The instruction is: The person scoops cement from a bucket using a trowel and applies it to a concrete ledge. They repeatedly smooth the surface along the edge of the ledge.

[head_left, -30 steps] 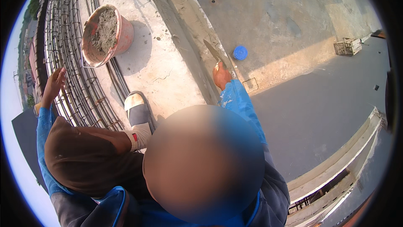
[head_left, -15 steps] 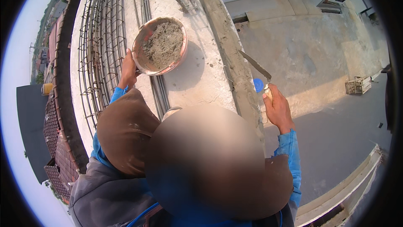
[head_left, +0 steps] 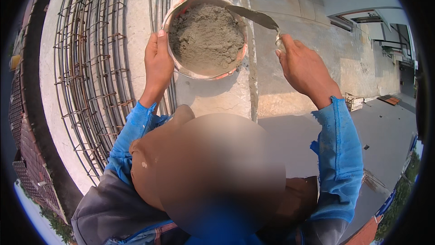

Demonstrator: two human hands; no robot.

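A round pan (head_left: 177, 66) full of grey mortar (head_left: 206, 36) rests on top of a concrete wall (head_left: 213, 97). My left hand (head_left: 157, 61) grips the pan's left rim. My right hand (head_left: 303, 68) holds a trowel (head_left: 253, 16) by its handle, and the blade reaches over the pan's upper right edge, just above the mortar. Both forearms wear blue sleeves.
Long cages of steel rebar (head_left: 90, 63) lie on the slab to the left of the wall. To the right, far below, is a paved yard (head_left: 317, 32) with a small crate (head_left: 353, 101). A tiled roof (head_left: 27, 154) shows at the far left.
The view has swung so the pan sits closer and centred. My left hand took hold of its rim, and my right hand brought the trowel blade over the mortar.
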